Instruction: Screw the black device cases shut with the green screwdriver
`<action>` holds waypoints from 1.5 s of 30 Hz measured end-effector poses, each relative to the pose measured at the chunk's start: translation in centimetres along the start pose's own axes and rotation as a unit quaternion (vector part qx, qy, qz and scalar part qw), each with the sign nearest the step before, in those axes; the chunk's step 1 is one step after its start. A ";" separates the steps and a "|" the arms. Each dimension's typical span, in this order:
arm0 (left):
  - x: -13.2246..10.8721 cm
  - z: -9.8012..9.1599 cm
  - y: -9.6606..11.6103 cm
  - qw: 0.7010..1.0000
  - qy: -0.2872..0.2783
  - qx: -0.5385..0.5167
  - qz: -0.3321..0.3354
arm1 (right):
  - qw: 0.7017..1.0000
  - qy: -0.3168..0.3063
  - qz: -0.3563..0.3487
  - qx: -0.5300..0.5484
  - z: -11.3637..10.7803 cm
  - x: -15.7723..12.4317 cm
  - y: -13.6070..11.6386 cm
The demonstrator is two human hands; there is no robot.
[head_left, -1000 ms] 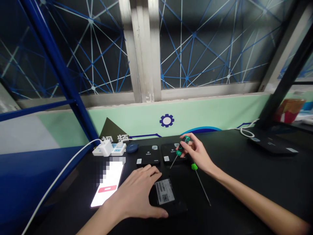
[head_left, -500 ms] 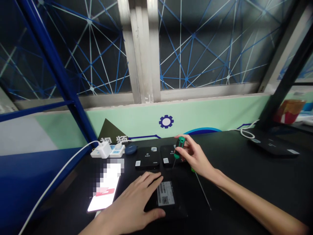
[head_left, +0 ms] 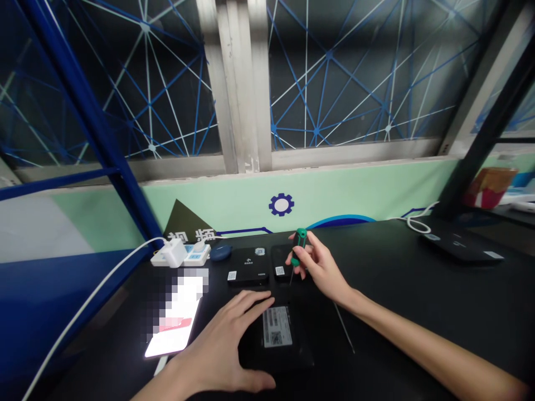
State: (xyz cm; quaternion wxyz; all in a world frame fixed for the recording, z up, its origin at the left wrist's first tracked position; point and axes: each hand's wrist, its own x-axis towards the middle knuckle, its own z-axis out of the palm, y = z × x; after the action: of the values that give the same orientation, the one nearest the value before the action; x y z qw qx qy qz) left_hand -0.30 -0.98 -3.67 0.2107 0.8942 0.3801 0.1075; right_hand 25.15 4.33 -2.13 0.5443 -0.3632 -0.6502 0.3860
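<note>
My right hand [head_left: 320,267] is closed around the green and black handle of a screwdriver [head_left: 300,248]. Its thin shaft points down, with the tip near the far edge of a black box [head_left: 298,345]. That box lies flat, a white printed label [head_left: 277,327] facing up. My left hand [head_left: 228,340] is spread along the box's left side, thumb towards the near edge and fingers towards the far one; whether it presses on the box I cannot tell. A second screwdriver's metal shaft [head_left: 345,328] lies right of the box, its handle hidden by my right hand.
Two black boxes, one on the left [head_left: 249,266] and one partly covered by my right hand [head_left: 279,262], lie farther back. A lit phone [head_left: 175,323], a power strip [head_left: 198,256] and a dark blue case [head_left: 220,253] are at left. Another black device [head_left: 460,248] lies far right.
The whole view has shifted slightly. My right hand has moved a little left with the screwdriver, and my left thumb sits a bit lower, farther from the label.
</note>
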 end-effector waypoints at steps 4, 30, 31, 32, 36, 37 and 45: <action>0.1 -0.2 -0.1 1.000 -0.006 0.009 0.009 | 1.000 -0.007 0.018 -0.020 0.2 0.0 0.6; 0.4 -0.5 -0.5 0.999 0.003 0.019 0.037 | 0.995 -0.096 0.034 0.000 -0.7 0.8 1.1; 0.4 -0.4 -0.6 0.999 0.006 0.020 0.039 | 0.994 -0.103 0.012 -0.017 -0.5 0.6 0.8; 0.4 -0.4 -0.6 0.999 0.008 0.021 0.041 | 0.993 -0.111 -0.002 -0.027 -0.4 0.3 0.5; 0.2 -0.2 -0.9 0.998 0.012 0.032 0.046 | 0.995 -0.094 0.000 -0.022 0.0 0.2 1.1; 0.2 -0.1 -0.9 0.998 0.011 0.037 0.048 | 0.997 -0.076 0.012 -0.006 0.0 0.4 1.5; 0.2 -0.1 -0.9 0.996 0.021 0.054 0.072 | 0.990 -0.042 0.130 0.037 -0.6 1.7 3.4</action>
State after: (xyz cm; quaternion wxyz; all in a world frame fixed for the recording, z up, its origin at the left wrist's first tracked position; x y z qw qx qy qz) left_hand -0.77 -0.21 -3.97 0.1457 0.9270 0.3242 0.1202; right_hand 25.68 7.38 -4.41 0.4748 -0.4073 -0.6051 0.4925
